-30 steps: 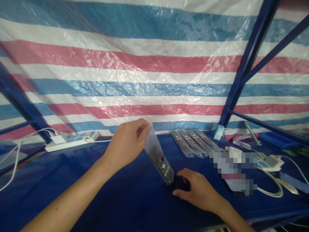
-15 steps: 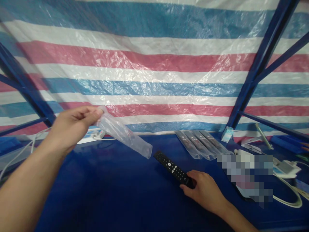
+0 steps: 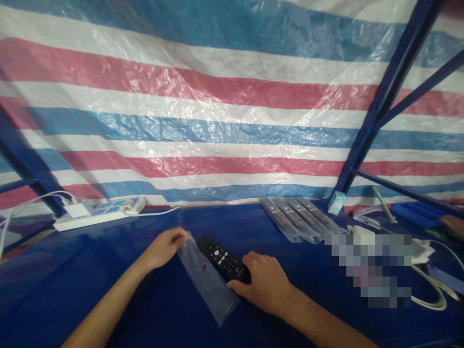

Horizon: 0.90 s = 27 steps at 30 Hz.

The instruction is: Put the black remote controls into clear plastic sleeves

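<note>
My left hand (image 3: 167,247) is closed, pinching the far end of a clear plastic bag (image 3: 212,285) between thumb and fingers. The bag looks flat and slants toward me, low over the blue table. Right beside it is a black remote control (image 3: 221,257) with a white round button and rows of small keys, its keys facing up. My right hand (image 3: 263,280) grips the near end of the remote, thumb on one side and fingers on the other. The remote's far end comes close to my left fingertips; whether it touches the bag, I cannot tell.
Several bagged remotes (image 3: 299,217) lie in a row at the back of the blue table (image 3: 145,309). A power strip (image 3: 105,212) stands back left. At right are a small box (image 3: 336,203), white cables (image 3: 431,304), a blurred-out patch and another person's hand (image 3: 453,224).
My left hand has brought the bag down and right, from the air to beside the remote. My right hand has shifted the remote to the left. The view has turned slightly.
</note>
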Tool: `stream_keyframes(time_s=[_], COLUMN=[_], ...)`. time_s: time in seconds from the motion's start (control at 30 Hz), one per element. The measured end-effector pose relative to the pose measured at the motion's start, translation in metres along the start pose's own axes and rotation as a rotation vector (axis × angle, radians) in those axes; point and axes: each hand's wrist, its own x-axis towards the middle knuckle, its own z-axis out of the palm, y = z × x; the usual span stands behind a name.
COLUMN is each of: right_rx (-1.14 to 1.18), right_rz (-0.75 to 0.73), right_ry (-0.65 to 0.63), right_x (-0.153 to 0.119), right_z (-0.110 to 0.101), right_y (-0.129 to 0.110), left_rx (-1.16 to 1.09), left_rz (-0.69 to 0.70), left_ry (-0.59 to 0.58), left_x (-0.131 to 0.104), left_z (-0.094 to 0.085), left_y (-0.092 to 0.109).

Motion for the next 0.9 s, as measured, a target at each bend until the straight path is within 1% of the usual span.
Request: stream_keyframes(time_s=[0.07, 0.1, 0.17, 0.2, 0.23, 0.3, 0.37, 0.43, 0.53, 0.6, 0.67, 0.7, 0.77, 0.83, 0.9], right_rx=[-0.014, -0.046, -0.164, -0.239, -0.309, -0.4, -0.409, -0.386, -0.346, -0.321, -0.298, -0.281, -0.227, -0.157, -0.084], right_rz=[-0.008, 0.02, 0.137, 0.228, 0.309, 0.425, 0.441, 0.405, 0.312, 0.243, 0.178, 0.138, 0.051, -0.023, -0.058], right_ry=[0.061, 0.106, 0.193, 0.216, 0.218, 0.166, 0.091, 0.041, 0.014, -0.001, -0.017, -0.023, -0.029, -0.03, -0.014], right_x=[0.002, 0.003, 0.006, 0.009, 0.012, 0.02, 0.027, 0.034, 0.037, 0.032, 0.022, 0.016, 0.002, -0.012, -0.024], right_z=[-0.005, -0.009, -0.019, -0.025, -0.03, -0.036, -0.037, -0.033, -0.027, -0.024, -0.023, -0.022, -0.021, -0.02, -0.019], right_y=[0.006, 0.013, 0.033, 0.045, 0.057, 0.078, 0.092, 0.098, 0.094, 0.088, 0.081, 0.078, 0.072, 0.067, 0.065], left_rx=[0.068, 0.097, 0.144, 0.17, 0.196, 0.251, 0.299, 0.337, 0.382, 0.394, 0.395, 0.394, 0.394, 0.402, 0.417], left_rz=[0.008, 0.008, -0.005, -0.014, -0.023, -0.041, -0.047, -0.041, -0.009, 0.019, 0.058, 0.083, 0.14, 0.191, 0.224], left_ry=[0.021, 0.034, 0.064, 0.086, 0.115, 0.177, 0.221, 0.243, 0.301, 0.36, 0.387, 0.381, 0.332, 0.246, 0.145], left_x=[-0.003, -0.005, -0.007, -0.008, -0.009, -0.01, -0.01, -0.011, -0.012, -0.012, -0.01, -0.008, -0.001, 0.009, 0.024], left_z=[-0.002, -0.003, -0.005, -0.006, -0.007, -0.008, -0.009, -0.01, -0.01, -0.007, -0.002, 0.002, 0.014, 0.029, 0.045], left_y=[-0.003, -0.004, -0.005, -0.005, -0.005, -0.004, -0.003, -0.002, 0.003, 0.011, 0.023, 0.032, 0.051, 0.072, 0.09])
